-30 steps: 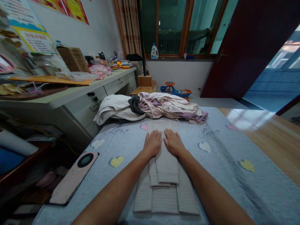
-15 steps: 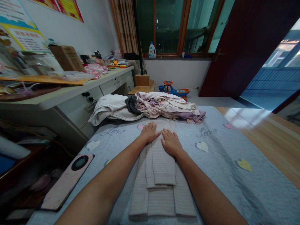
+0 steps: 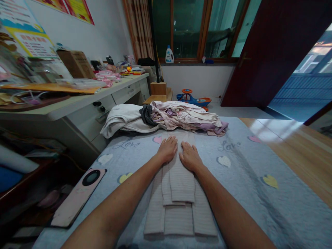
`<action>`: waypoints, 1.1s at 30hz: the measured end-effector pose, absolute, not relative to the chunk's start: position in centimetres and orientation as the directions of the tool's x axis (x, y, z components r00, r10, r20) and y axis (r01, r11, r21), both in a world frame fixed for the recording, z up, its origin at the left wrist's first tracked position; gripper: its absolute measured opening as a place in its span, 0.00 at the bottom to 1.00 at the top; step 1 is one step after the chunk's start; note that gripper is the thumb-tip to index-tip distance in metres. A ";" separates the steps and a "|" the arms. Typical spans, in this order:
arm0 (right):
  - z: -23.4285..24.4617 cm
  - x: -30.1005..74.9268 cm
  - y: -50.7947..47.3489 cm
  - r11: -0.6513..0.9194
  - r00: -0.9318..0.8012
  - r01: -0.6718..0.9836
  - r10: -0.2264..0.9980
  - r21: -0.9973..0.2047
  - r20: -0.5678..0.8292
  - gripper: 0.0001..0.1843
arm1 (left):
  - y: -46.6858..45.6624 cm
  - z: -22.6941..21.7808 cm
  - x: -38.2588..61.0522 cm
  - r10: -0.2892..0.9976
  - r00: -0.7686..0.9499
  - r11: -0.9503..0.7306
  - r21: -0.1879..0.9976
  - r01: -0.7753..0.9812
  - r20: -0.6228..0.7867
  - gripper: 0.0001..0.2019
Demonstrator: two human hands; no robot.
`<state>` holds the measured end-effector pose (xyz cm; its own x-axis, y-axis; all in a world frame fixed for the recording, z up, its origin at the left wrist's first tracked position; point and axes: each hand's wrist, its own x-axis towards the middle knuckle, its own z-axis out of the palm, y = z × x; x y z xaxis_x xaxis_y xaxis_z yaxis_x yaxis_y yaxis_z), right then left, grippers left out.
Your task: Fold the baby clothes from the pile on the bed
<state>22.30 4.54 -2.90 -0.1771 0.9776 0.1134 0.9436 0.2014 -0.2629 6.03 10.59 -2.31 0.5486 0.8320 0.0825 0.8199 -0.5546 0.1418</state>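
Note:
A pale beige ribbed garment (image 3: 181, 185), with its sleeves folded inward lengthwise, lies on the bed in front of me. On its far left part rests my left hand (image 3: 168, 149), palm down with the fingers stretched forward. My right hand (image 3: 190, 155) lies flat on the far right part, fingers slightly spread. A narrow strip of the cloth shows between the two hands. Neither hand grips anything. The part of the garment under my palms is hidden.
Across the bed (image 3: 243, 204) lies a heap of crumpled clothes (image 3: 181, 116) beside a white garment (image 3: 124, 116). A pink phone-like object (image 3: 80, 197) sits at the left edge. A cluttered desk (image 3: 77, 107) stands left; a ride-on toy (image 3: 194, 99) is on the floor beyond.
My left hand has shifted slightly right over the cloth, its thumb now drawn in beside the fingers. The right hand stays nearly in place. The whole view has tilted a little.

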 end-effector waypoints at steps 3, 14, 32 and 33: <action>-2.9 22.3 4.3 0.227 -0.179 0.943 0.962 -0.242 0.206 0.27 | 9.7 -2.8 6.0 0.804 0.592 -0.592 0.182 0.785 0.063 0.25; -1.5 21.9 3.4 0.222 -0.202 0.974 0.947 -0.051 0.250 0.12 | 6.9 -2.4 5.6 0.826 0.560 -0.560 0.209 0.802 0.068 0.25; -1.6 22.0 -3.8 0.267 -0.260 0.957 0.963 -0.113 0.073 0.28 | 3.8 -2.5 5.2 0.811 0.577 -0.584 0.208 0.785 0.101 0.25; -1.6 21.9 -3.9 0.276 -0.267 0.954 0.960 -0.116 0.082 0.28 | 3.4 -2.3 5.2 0.805 0.585 -0.591 0.220 0.776 0.098 0.24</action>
<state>21.93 -3.93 -1.55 -0.2675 0.9601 0.0818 0.9542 0.2757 -0.1161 5.17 3.45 -2.26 0.5848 0.8052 0.0983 0.7763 -0.5907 0.2200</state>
